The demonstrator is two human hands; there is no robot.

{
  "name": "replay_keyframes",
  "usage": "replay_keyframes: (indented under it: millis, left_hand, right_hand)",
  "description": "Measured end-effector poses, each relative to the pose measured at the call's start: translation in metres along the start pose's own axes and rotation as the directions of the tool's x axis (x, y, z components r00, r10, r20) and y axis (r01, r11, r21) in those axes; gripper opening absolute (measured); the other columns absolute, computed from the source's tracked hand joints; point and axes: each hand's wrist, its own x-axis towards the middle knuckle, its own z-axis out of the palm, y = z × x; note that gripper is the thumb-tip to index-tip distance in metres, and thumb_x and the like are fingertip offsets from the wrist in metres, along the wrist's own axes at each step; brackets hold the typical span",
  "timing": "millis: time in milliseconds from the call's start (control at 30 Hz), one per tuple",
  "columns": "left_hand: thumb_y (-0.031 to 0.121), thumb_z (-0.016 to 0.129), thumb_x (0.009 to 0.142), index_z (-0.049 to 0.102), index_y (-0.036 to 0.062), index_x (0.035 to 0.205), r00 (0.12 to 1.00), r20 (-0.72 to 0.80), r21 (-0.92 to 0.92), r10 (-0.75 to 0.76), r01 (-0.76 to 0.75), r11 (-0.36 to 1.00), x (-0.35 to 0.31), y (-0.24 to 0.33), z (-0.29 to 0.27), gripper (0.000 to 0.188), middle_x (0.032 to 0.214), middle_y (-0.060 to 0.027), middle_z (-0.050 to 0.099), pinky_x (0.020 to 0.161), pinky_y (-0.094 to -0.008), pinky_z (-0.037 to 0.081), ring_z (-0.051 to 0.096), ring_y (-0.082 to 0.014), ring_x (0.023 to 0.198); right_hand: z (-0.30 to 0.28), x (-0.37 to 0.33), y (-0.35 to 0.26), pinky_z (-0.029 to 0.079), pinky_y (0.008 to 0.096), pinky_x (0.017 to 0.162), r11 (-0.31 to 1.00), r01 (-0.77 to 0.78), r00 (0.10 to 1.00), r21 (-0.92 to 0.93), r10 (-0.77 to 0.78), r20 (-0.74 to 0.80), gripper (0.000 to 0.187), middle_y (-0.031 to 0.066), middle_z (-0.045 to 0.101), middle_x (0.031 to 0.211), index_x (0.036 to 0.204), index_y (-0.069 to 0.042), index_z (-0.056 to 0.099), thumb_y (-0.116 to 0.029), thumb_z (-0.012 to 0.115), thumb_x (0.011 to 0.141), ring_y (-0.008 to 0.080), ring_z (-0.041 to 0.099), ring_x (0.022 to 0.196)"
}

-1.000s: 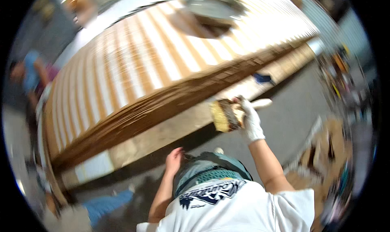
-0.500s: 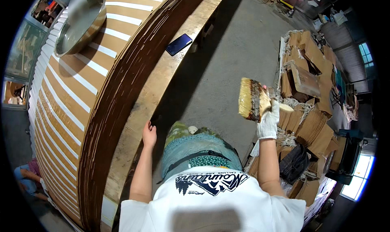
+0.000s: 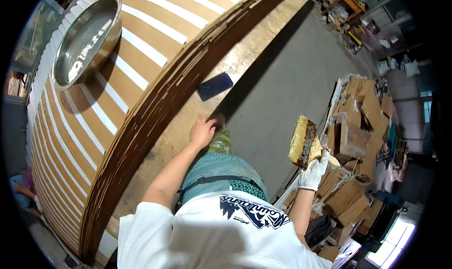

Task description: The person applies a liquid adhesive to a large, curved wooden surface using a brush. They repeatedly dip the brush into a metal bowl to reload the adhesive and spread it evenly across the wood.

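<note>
A wide, flat brush (image 3: 299,139) with yellowish bristles and a dark-stained band is held up on the right, away from the stack. My right hand (image 3: 314,174), in a white knit glove, is closed round its handle. Bare and holding nothing, my left hand (image 3: 202,132) hovers by the wooden bench (image 3: 165,146), its fingers loosely extended and partly blurred. A dark phone (image 3: 215,86) lies on the bench just beyond that hand. To the left, brown cardboard sheets striped with white (image 3: 141,66) form a long stack, with a shiny metal basin (image 3: 113,36) standing on top, liquid inside.
Loose piles of brown cardboard (image 3: 346,189) with white string lie along the right side. Grey floor (image 3: 278,80) runs between them and the bench. At the lower left another person (image 3: 22,193) is beside the stack. Assorted clutter (image 3: 351,28) sits at the far right.
My left hand has moved forward and right along the bench, nearer the phone, its fingers loosening. The view has turned, and the brush, still in my right hand, appears lower and farther right.
</note>
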Motion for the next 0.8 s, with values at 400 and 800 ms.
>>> replay_keyframes:
  millis: [400, 800]
  left_hand:
    - [0.022, 0.061, 0.091, 0.022, 0.0007, 0.158, 0.869, 0.485, -0.03, -0.101, 0.132, 0.991, 0.162, 0.012, 0.024, 0.081, 0.166, -0.0193, 0.018, 0.125, -0.038, 0.022, 0.02, -0.0311, 0.154]
    - [0.027, 0.061, 0.093, 0.064, 0.0059, 0.128, 0.856, 0.122, -0.416, -0.502, 0.503, 0.757, 0.205, 0.042, 0.004, 0.041, 0.125, -0.0187, 0.066, 0.099, -0.045, 0.051, 0.062, -0.0353, 0.117]
  right_hand:
    - [0.221, 0.15, 0.031, 0.05, 0.0484, 0.106, 0.98, -0.105, 0.927, -0.168, 0.157, 0.34, 0.05, 0.0148, 0.059, 0.137, 0.138, -0.005, 0.05, -0.033, 0.06, 0.099, 0.0295, 0.06, 0.122]
    - [0.417, 0.296, 0.134, 0.048, 0.0466, 0.108, 0.746, -0.468, 0.422, -0.473, 0.659, 0.622, 0.056, 0.01, 0.048, 0.152, 0.151, -0.013, 0.044, -0.041, 0.052, 0.103, 0.0311, 0.051, 0.134]
